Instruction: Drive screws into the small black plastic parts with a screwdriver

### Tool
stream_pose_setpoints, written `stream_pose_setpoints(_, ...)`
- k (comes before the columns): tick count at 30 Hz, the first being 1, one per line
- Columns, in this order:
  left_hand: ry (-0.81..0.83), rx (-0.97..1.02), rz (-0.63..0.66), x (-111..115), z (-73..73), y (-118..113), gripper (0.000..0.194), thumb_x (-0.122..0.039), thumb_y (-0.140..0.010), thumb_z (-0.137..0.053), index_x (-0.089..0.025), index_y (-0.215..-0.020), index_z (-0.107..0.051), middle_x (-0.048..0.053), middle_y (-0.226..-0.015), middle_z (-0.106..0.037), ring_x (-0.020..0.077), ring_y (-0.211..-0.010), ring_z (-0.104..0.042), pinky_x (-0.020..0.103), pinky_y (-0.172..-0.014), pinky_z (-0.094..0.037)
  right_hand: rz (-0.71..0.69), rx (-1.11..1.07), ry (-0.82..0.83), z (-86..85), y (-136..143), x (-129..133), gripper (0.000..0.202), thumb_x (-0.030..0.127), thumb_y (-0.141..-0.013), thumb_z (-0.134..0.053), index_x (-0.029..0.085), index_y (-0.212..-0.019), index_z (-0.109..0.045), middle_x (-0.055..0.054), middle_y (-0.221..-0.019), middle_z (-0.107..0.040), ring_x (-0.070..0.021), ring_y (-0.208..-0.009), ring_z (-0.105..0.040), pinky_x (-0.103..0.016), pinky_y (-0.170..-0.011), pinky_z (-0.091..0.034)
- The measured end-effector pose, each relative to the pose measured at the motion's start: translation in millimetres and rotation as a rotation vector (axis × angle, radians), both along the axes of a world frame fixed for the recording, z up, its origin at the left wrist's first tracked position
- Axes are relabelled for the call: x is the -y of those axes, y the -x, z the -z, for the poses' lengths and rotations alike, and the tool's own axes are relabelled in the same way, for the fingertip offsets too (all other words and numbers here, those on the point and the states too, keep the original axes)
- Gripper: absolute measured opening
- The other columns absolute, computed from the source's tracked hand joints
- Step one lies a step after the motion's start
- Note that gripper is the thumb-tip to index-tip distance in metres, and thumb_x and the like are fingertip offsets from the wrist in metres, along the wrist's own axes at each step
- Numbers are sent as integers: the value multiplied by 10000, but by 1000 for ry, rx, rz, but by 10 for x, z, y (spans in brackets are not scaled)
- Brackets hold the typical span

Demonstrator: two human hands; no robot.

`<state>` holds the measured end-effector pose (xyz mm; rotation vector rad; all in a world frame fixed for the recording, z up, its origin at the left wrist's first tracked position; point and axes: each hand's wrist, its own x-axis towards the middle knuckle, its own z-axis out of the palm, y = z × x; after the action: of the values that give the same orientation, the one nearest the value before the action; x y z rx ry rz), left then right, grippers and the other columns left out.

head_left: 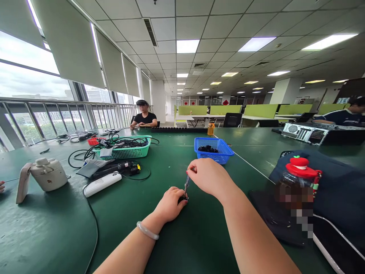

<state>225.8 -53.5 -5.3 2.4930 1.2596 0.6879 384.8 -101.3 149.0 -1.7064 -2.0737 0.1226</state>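
Green table (119, 232), one blue basket (205, 155), right fingers (192, 168) pinching one screwdriver (187, 181), left fingers (176, 191) holding one small black part (181, 199)

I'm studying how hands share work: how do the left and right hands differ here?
The left hand is lower, holding a small dark part on the table; the right hand is raised, pinching a screwdriver. The left wrist wears a pale bangle; the right wrist is bare. Both hands are ungloved.

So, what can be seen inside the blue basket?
A heap of small black pieces lies inside the blue basket. What lies beneath them is covered, and the pieces are too small to identify. The right hand partly hides its near wall.
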Motion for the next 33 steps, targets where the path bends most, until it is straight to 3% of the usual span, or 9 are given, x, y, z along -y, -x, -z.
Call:
stream_pose_setpoints(4, -27, -10, -11, 28, -6, -54, 119, -228, -865, -506, -218, -884, -623, 27, -898, -653, 206, -975, -532, 337, -894, -430, 56, -125, 7, 39, -107, -188, 154, 215, -802, -591, 207, -666, -662, -18, -687, -669, -139, -569, -543, -253, -489, -271)
stream_pose_setpoints(7, -37, -17, -31, 32, 1, -50, 157, -244, -884, -490, -221, -941, -634, 30, -921, -658, 203, -957, -536, 333, -884, -434, 43, -552, 52, 215, -254, -496, 195, 208, -789, -611, 184, -595, -603, -1, -556, -611, -100, -448, -464, -240, -467, -260)
stream_pose_setpoints(9, -32, -15, -45, 20, 13, -26, 203, -260, -902, -471, -238, -998, -649, 30, -959, -667, 203, -971, -535, 336, -895, -430, 38, -1111, 179, 426, -333, -693, 226, 225, -794, -610, 175, -580, -558, 15, -485, -568, -74, -374, -397, -222, -432, -252)
stream_pose_setpoints(10, -27, -15, -50, 10, 20, -12, 226, -265, -909, -462, -249, -1021, -657, 28, -979, -671, 203, -980, -533, 338, -903, -427, 48, -1204, 193, 556, -358, -767, 246, 245, -820, -572, 180, -587, -529, 24, -467, -546, -68, -353, -372, -213, -412, -241)
stream_pose_setpoints(15, -20, -38, -54, -81, 67, 71, 282, -262, -920, -441, -297, -1063, -681, 22, -1006, -666, 199, -984, -533, 337, -913, -422, 106, -1450, 298, 1264, -401, -804, 314, 265, -847, -452, 210, -548, -372, 54, -406, -401, -46, -309, -224, -198, -343, -185)
stream_pose_setpoints(18, -24, -54, -96, -157, 85, 185, 278, -256, -917, -438, -279, -1042, -685, 31, -999, -659, 200, -985, -535, 335, -921, -418, 117, -1557, 323, 1531, -432, -718, 271, 238, -814, -444, 208, -554, -374, 64, -406, -377, -39, -313, -209, -188, -337, -176)
stream_pose_setpoints(23, -67, -154, -203, -297, 64, 729, 296, -246, -919, -399, -253, -1036, -670, 48, -1016, -646, 210, -1002, -538, 328, -924, -412, 90, -1647, 333, 1650, -461, -715, 185, 227, -714, -537, 201, -571, -422, 90, -363, -336, -36, -311, -217, -181, -339, -163)
stream_pose_setpoints(29, -76, -307, -663, -398, 47, 1630, 327, -253, -921, -338, -223, -1083, -621, 89, -1098, -628, 253, -1028, -563, 363, -893, -431, 41, -1648, 365, 1699, -428, -769, 148, 247, -667, -545, 198, -570, -443, 89, -335, -349, -34, -301, -212, -181, -341, -129)
stream_pose_setpoints(33, -72, -277, -864, -485, 56, 1887, 322, -254, -916, -331, -198, -1105, -585, 119, -1119, -638, 283, -1042, -575, 379, -849, -448, 24, -1633, 369, 1699, -424, -754, 145, 257, -648, -553, 198, -572, -444, 86, -340, -367, -34, -308, -218, -178, -346, -128)
